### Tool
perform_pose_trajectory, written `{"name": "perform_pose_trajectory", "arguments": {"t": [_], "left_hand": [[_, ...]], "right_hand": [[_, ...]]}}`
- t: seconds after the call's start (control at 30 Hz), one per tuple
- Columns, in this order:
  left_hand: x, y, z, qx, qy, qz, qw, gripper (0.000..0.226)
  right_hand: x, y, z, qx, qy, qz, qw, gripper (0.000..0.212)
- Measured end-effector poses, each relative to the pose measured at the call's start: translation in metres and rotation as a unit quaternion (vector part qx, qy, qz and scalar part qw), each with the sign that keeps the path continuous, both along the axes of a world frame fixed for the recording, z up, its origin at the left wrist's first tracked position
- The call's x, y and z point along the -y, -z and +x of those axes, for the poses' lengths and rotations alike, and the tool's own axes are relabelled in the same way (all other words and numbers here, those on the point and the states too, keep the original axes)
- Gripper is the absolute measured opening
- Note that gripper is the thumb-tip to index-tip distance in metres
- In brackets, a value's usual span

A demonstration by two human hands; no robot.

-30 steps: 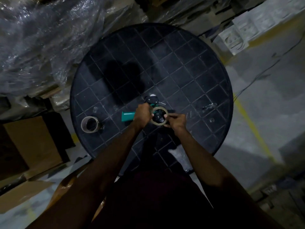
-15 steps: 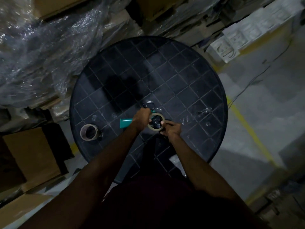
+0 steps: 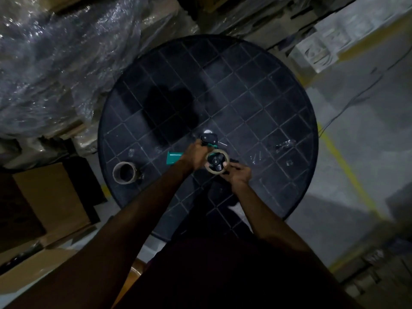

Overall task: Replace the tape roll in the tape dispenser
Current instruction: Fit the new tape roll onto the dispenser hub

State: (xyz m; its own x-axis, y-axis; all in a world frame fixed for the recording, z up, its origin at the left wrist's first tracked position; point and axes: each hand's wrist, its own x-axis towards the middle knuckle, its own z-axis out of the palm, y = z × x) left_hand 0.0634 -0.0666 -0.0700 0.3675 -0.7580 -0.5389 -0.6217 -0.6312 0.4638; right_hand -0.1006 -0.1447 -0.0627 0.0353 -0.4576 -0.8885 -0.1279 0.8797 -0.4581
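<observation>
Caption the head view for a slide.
Left hand grips the dispenser; right hand fits its tape roll.

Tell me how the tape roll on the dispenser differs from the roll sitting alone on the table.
The mounted tape roll sits on the dispenser's black hub, between both hands; the loose roll rests untouched near the table's left edge. The mounted one's centre is filled, the loose one's hollow. Both are round, pale rings.

Black grid-patterned table (image 3: 256,90); teal-handled tape dispenser (image 3: 174,157); tan tape roll (image 3: 227,156).
</observation>
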Motion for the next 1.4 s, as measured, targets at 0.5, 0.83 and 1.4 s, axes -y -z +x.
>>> {"name": "perform_pose_trajectory", "arguments": {"t": [0.5, 0.83, 1.4], "left_hand": [[0.007, -0.018, -0.004, 0.036, 0.124, 0.017, 0.991, 0.059], [-0.001, -0.026, -0.011, 0.081, 0.11, 0.026, 0.99, 0.048], [-0.064, -0.035, -0.008, 0.162, 0.053, 0.079, 0.982, 0.068]], "right_hand": [[-0.004, 0.003, 0.004, 0.001, 0.009, -0.008, 1.0, 0.018], [-0.002, 0.022, 0.0, -0.064, -0.086, -0.07, 0.992, 0.023], [-0.027, -0.052, -0.027, -0.136, -0.393, -0.329, 0.848, 0.022]]}}
